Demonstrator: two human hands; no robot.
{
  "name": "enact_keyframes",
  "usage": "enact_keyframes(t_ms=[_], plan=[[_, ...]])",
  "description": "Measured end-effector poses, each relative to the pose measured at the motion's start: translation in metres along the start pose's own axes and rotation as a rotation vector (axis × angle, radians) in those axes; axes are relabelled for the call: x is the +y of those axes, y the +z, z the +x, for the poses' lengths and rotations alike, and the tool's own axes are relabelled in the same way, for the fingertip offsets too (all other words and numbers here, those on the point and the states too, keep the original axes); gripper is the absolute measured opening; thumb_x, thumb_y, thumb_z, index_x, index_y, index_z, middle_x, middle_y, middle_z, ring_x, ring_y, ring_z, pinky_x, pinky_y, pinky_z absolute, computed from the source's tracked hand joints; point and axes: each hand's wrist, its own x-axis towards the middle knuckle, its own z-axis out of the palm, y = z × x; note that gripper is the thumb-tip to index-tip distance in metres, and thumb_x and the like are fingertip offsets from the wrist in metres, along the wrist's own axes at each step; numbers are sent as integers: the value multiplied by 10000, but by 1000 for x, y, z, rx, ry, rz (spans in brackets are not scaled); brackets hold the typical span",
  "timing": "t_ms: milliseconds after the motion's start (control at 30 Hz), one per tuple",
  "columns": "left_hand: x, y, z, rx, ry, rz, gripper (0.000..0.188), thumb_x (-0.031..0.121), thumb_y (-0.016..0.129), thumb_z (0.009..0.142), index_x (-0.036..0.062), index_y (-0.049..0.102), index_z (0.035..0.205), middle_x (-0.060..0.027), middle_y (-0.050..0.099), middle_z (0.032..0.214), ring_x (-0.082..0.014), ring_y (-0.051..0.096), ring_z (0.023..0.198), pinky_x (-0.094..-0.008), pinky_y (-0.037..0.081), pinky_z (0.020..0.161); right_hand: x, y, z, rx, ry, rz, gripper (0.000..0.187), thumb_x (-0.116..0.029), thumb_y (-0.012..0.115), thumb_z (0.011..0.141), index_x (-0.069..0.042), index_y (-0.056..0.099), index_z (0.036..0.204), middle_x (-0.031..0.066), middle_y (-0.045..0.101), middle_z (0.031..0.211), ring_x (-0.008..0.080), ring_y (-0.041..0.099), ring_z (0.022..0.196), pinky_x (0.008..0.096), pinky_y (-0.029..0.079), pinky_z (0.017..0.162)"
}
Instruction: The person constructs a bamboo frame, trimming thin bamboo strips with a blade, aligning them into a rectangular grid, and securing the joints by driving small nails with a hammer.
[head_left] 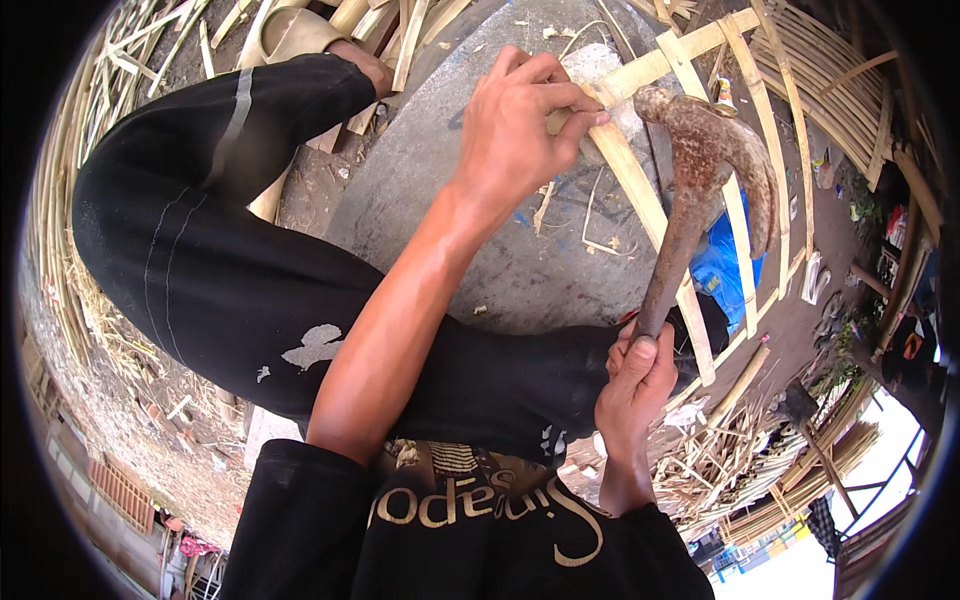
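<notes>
My right hand (637, 385) is closed round the handle of a rusty claw hammer (698, 150). The hammer's head is raised over a frame of split bamboo slats (630, 178), hiding part of it. At a corner of that frame, where two slats meet, my left hand (520, 125) pinches with thumb and forefinger. What sits between those fingertips is too small to make out. Under the corner lies a broad grey stone slab (540, 265), with the far end of the frame reaching out to the right.
My bent leg in black trousers (200, 240) lies left of the slab. Bundled bamboo strips (825, 85) lie at the upper right, and loose offcuts (690, 465) at the lower right. A blue plastic bag (722, 262) shows behind the slats. A sandal (298, 35) is at the top left.
</notes>
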Motion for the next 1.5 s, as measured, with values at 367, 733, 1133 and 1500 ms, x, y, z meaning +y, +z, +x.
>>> enact_keyframes(t_ms=[367,733,1133,1500], plan=[[-2,0,3,-27,16,-7,129,132,874,752,87,810,854,-42,648,822,-223,553,851,-359,464,755,-22,14,41,112,163,184,291,-252,700,1007,-46,545,872,-63,431,653,30,339,584,243,283,512],[0,-5,5,-112,-26,14,268,167,883,770,112,818,1024,-43,663,850,-173,576,851,-314,464,707,-39,33,124,150,142,25,236,-166,728,945,61,679,986,142,565,619,162,476,526,373,413,526],[-8,-5,2,-109,15,53,283,189,881,784,111,813,1047,-48,676,909,-182,603,872,-305,493,690,-44,42,124,194,152,-27,257,-167,723,947,84,668,956,203,587,627,238,521,512,401,434,543],[-4,-3,4,-163,32,35,632,285,993,555,92,769,1114,-74,664,1138,-268,576,1089,-380,529,802,-46,45,126,210,177,-10,261,-168,720,944,87,667,956,194,592,625,240,534,519,403,439,551]])
